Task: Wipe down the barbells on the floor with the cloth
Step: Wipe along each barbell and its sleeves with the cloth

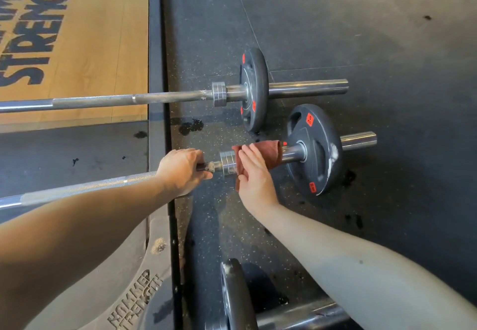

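The nearer barbell (pixel 87 187) runs off the left edge, and the left grip (pixel 182 171), curled round it, hides a stretch of shaft. The far barbell (pixel 160 96) is cut off at the left too. The red cloth (pixel 268 152) covers part of the nearer sleeve, and the right grip (pixel 254 174), fingers straight, hides some of the cloth. A third barbell (pixel 291 316) is cut by the bottom edge and partly behind the right forearm (pixel 348 265). The orange labels on the far plate (pixel 255 79) are too small to read.
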Tool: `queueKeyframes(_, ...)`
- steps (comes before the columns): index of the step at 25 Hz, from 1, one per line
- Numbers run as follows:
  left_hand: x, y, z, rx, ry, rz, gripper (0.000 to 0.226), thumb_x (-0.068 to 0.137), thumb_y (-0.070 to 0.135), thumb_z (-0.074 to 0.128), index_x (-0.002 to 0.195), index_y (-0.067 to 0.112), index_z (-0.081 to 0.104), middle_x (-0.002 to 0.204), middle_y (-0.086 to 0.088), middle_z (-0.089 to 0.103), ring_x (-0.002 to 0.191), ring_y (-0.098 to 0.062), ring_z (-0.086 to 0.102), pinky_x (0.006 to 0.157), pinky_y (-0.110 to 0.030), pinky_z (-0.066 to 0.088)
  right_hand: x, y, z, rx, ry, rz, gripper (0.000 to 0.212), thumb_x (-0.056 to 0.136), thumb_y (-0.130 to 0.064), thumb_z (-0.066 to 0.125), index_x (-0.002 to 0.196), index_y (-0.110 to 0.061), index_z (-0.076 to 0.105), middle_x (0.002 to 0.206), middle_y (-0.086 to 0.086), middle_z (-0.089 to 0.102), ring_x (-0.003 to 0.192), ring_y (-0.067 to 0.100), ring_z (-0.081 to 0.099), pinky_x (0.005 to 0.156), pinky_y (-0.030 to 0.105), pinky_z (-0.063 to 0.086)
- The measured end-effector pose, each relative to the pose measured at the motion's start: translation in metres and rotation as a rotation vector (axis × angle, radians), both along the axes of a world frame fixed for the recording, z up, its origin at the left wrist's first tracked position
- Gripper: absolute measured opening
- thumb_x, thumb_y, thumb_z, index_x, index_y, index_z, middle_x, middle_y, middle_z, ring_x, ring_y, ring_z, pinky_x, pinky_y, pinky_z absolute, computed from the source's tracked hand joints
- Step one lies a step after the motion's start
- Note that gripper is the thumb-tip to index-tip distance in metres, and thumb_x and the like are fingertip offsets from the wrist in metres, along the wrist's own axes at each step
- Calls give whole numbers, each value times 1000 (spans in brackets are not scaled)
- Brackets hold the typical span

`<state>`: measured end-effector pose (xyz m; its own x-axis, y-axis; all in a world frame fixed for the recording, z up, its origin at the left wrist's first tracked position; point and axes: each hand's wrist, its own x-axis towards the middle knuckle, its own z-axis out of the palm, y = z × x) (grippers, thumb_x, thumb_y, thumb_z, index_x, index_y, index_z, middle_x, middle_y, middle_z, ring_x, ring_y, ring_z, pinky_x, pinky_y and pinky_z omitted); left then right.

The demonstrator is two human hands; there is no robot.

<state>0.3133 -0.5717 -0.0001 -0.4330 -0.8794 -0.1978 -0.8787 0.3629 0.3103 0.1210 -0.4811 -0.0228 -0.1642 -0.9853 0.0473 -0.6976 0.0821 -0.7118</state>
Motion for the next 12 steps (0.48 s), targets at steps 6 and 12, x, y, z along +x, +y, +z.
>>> queueKeyframes(6,-5,-12,2,-3,-9,-4,31,87,53,73,96,26,62,95,9,63,88,-19,58,81,-35,45,-60,-12,-4,12,122,-27,70,92,17,53,154,-12,41,163,-4,35,154,7,20,127,40,21)
queueKeyframes(12,-5,-14,-2,-40,-26,0,32,87,51,73,97,23,61,97,6,64,90,-21,59,80,-35,46,-7,-19,-1,-10,121,-86,71,87,19,56,153,-4,41,162,3,35,156,15,15,122,19,0)
